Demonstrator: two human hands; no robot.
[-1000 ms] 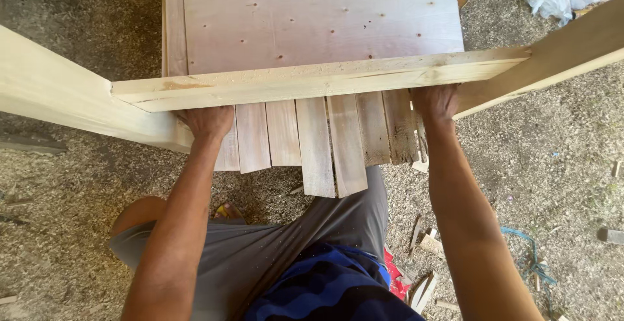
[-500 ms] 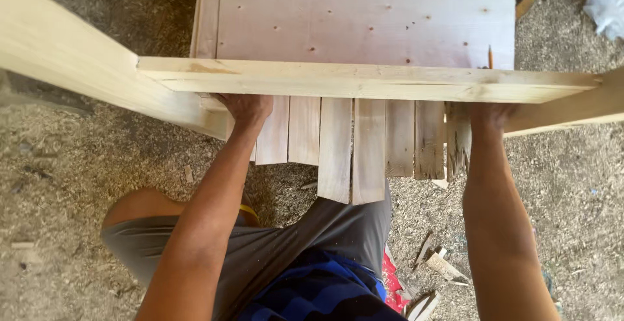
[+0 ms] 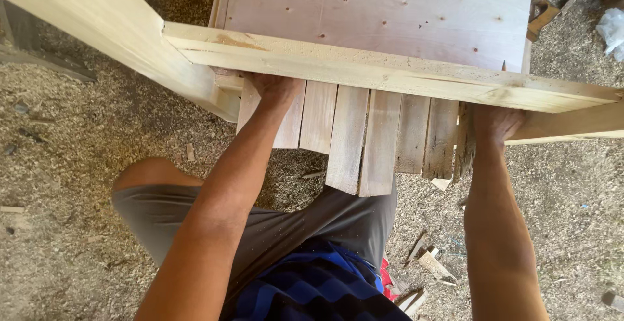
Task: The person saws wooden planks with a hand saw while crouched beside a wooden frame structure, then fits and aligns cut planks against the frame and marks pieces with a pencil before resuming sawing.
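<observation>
- The person stands over a pale wooden frame [image 3: 390,74], both arms stretched toward twelve o'clock, each hand tucked under the near rail.
- The left hand [image 3: 276,90] is at about eleven o'clock, fingers curled up out of sight beneath the rail; it looks clamped on the frame's underside, though the fingertips are hidden.
- The right hand [image 3: 497,122] is at about two o'clock, gripping the same way where the rail meets the right side rail [image 3: 572,122]; its fingers are hidden too.
- The left side rail [image 3: 97,22] runs off toward ten o'clock and joins the near rail at a corner that already looks assembled.
- Beneath the frame lies a plywood sheet [image 3: 390,9] at twelve o'clock, with a row of short uneven planks [image 3: 364,132] sticking out toward the person from under the rail.
- As I judge it, the frame's corners are joined and it is held at the bench edge; whether it is finally seated on the bench I cannot tell.
- Sawdust ground [image 3: 78,158] lies all around, with wood offcuts [image 3: 429,262] at five o'clock.
</observation>
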